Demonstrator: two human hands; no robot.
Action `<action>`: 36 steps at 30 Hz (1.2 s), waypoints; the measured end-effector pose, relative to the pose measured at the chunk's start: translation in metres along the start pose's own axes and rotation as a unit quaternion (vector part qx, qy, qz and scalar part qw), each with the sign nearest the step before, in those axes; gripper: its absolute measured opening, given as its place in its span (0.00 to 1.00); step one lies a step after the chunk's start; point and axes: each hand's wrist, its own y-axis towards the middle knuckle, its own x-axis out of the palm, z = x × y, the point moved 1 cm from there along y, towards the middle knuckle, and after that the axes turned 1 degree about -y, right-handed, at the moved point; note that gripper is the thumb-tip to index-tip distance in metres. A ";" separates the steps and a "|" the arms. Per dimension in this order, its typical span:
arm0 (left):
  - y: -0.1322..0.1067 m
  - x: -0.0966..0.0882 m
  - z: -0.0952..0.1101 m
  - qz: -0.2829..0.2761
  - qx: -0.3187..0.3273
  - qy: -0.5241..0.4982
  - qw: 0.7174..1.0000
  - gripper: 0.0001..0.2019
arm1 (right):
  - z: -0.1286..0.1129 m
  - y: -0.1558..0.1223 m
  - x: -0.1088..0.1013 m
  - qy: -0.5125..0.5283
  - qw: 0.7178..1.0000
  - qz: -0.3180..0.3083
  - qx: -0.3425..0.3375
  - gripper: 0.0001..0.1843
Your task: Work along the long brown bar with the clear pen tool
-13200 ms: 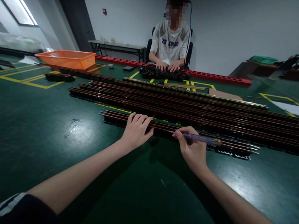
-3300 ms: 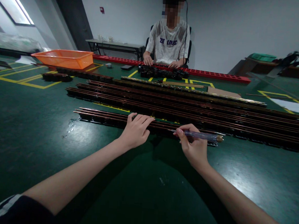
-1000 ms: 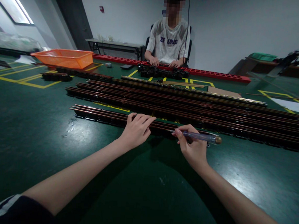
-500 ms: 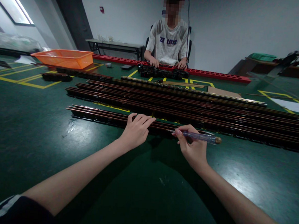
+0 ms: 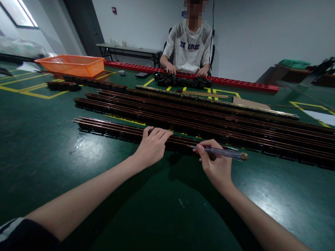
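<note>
My left hand [image 5: 152, 145] rests palm down, fingers stretched, on a short copper-coloured rail strip [image 5: 112, 129] with black clips that lies on the green table [image 5: 38, 146]. My right hand [image 5: 215, 166] pinches a clear-handled screwdriver [image 5: 226, 153] near its tip, which meets the same strip just right of my left hand. The handle points right, ending in a brass cap.
Behind the strip lie several long copper rails [image 5: 214, 121] across the table. A person in a white T-shirt [image 5: 189, 46] sits opposite, both hands on a black parts block [image 5: 182, 81]. An orange basket [image 5: 71, 64] stands far left, a red perforated bar [image 5: 246, 85] along the far edge.
The short strip has slid leftward under my hands over the frames; its right end now lies close to the screwdriver. Both hands have stayed in about the same place.
</note>
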 end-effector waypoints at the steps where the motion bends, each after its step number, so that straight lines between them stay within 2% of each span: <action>1: 0.000 0.000 0.000 0.000 0.000 0.000 1.000 0.20 | 0.000 0.000 0.000 -0.002 1.000 0.002 -0.001 0.10; 11: 0.000 0.000 0.000 -0.002 -0.002 0.003 1.000 0.20 | 0.000 0.000 -0.001 0.003 1.000 0.006 -0.002 0.10; 21: 0.000 0.000 0.000 0.003 0.001 0.004 1.000 0.20 | -0.001 0.001 -0.002 -0.004 0.998 0.056 -0.005 0.11; 36: 0.001 -0.002 0.000 -0.009 -0.016 -0.027 0.999 0.15 | 0.002 0.000 -0.003 0.002 1.000 0.028 -0.001 0.12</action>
